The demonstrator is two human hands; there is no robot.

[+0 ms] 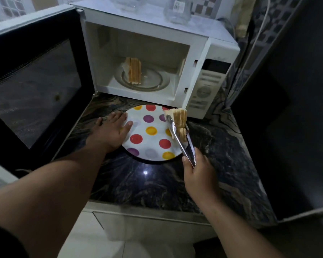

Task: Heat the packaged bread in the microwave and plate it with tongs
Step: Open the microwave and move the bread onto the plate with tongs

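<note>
Right hand (198, 170) squeezes metal tongs (181, 138) pinching several tan bread slices (179, 120) over the polka-dot round plate's (149, 138) 3 o'clock rim; left hand (112, 131) spread flat, steadying 9 o'clock. Loose slices could slip onto the desk (222, 146).

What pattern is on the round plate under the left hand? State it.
White round plate with red, yellow and purple dots; head view.

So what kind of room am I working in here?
Most likely a home kitchen: a white microwave stands open on a dark marble-patterned countertop, a polka-dot plate sits in front of it, and tiled walls show behind.
</note>
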